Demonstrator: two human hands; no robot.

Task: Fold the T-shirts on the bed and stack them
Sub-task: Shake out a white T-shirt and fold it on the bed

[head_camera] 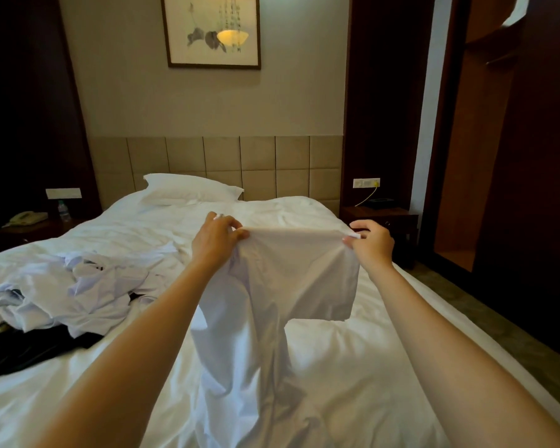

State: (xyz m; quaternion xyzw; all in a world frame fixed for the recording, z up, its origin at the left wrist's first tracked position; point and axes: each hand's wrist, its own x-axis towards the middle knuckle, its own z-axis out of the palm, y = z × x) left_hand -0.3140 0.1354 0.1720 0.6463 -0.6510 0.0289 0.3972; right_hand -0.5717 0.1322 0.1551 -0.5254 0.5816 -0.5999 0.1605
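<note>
One bed (353, 367) carries everything: unfolded pile (78, 286) at left, white T-shirt (288, 279) hanging over the middle. Left hand (215, 242) and right hand (370, 242) each pinch a top corner (keep tension equal); I would lower it flat before folding.

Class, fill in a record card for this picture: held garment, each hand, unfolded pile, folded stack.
held garment: white T-shirt, held up over the bed
left hand: pinches its top edge, left end
right hand: pinches its top edge, right end
unfolded pile: white and dark clothes, left on the bed
folded stack: none in view
</note>
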